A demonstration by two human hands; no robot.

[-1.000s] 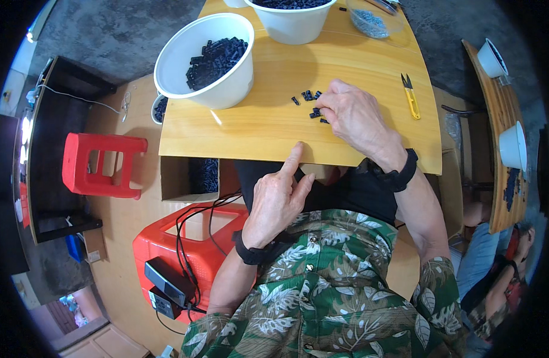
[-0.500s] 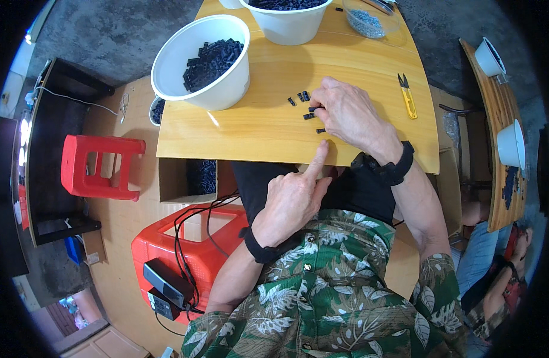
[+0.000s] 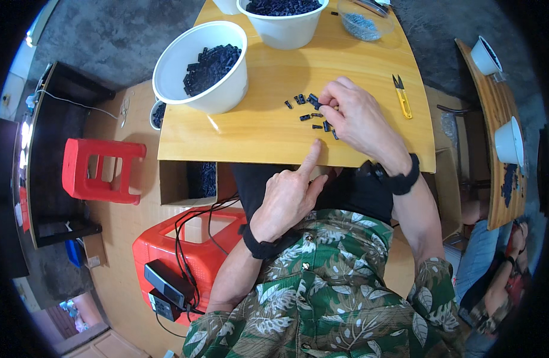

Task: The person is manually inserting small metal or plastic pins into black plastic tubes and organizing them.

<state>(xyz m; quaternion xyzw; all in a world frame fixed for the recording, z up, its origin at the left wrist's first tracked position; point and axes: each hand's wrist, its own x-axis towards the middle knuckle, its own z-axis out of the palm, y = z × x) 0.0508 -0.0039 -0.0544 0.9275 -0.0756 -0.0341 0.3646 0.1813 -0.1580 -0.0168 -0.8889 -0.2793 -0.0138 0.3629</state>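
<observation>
Several small black plastic parts (image 3: 305, 117) lie scattered on the wooden table (image 3: 226, 143) near its front edge. My right hand (image 3: 359, 119) is over their right side, its thumb and forefinger pinched on a small black plastic part (image 3: 317, 106). More parts lie partly under that hand. My left hand (image 3: 288, 196) is at the table's front edge with its forefinger stretched toward the parts and its thumb apart. Its other fingers are curled, and no object shows in it.
White tubs of black parts, one nearer (image 3: 200, 98) and one farther (image 3: 286, 30), stand at the back. A clear bowl of small silvery pieces (image 3: 363, 27) and yellow thread snips (image 3: 403, 98) are rightward. Red stools (image 3: 101, 170) stand left; another person (image 3: 501, 286) sits far right.
My right hand has shifted slightly right, uncovering more black parts beneath it. The left hand has drawn back slightly to the left, its forefinger still stretched out.
</observation>
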